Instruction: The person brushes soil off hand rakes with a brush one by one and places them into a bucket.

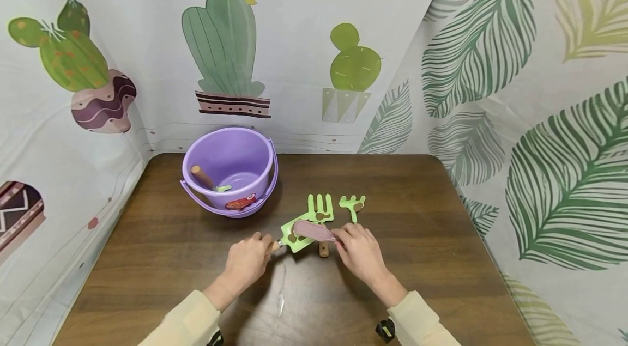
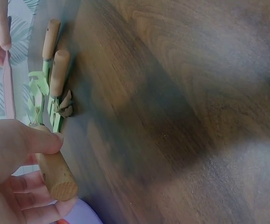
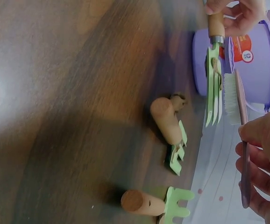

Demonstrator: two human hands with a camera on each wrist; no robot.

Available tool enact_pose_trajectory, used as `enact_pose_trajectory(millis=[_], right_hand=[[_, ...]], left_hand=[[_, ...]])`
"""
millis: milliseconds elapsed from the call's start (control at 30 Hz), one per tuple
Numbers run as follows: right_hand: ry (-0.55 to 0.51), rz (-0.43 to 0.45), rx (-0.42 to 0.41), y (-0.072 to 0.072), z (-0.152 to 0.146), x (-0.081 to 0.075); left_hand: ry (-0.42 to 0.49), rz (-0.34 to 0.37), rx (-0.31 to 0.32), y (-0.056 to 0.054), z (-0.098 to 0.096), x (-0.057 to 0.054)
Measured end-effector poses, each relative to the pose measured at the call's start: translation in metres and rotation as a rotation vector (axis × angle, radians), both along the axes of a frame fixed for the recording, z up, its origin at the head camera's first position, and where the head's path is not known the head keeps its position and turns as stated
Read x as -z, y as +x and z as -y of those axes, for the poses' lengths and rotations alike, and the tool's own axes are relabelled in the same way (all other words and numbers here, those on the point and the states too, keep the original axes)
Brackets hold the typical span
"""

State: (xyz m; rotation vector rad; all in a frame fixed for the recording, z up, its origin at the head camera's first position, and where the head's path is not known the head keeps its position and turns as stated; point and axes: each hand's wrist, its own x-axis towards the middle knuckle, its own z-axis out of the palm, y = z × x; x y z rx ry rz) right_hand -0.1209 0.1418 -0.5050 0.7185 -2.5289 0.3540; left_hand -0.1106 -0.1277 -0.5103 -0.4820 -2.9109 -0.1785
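My left hand (image 1: 247, 260) grips the wooden handle (image 2: 58, 175) of a green garden fork (image 3: 211, 86), with brown patches on its head. In my right hand (image 1: 362, 254) is a pinkish-brown brush (image 1: 314, 230), pinched by its handle. Its white bristles (image 3: 230, 99) face the fork's head, close beside it in the right wrist view; whether they touch, I cannot tell. On the table under and beyond the held fork lies another green fork (image 1: 320, 205) with a wooden handle. A small green hand rake (image 1: 352, 206) lies just beyond my right hand. Both carry brown bits.
A purple bucket (image 1: 228, 141) stands at the back left of the brown wooden table (image 1: 407, 199). Inside it leans a wooden-handled tool (image 1: 201, 176) with a green part. A black object (image 1: 385, 329) sits by the right sleeve. A printed cloth (image 1: 304, 52) hangs behind.
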Motion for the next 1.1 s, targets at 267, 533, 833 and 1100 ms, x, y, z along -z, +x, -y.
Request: enact_pose_trajectory(millis=[267,533,833,1100], right_hand=[[0.005,-0.016,-0.071,0.002,0.013,-0.002],[-0.011,0.028,-0.060,0.004,0.010,0.003],[-0.036,0.054,-0.066,0.005,0.005,0.005],[0.000,0.033,-0.052,0.005,0.002,0.005]], left_hand=[[-0.007,-0.041,0.038,-0.001,-0.010,-0.001],[-0.010,-0.028,0.025,-0.001,-0.013,-0.006],[-0.013,-0.029,0.037,-0.002,-0.012,-0.005],[-0.023,-0.007,0.020,-0.002,-0.010,-0.007]])
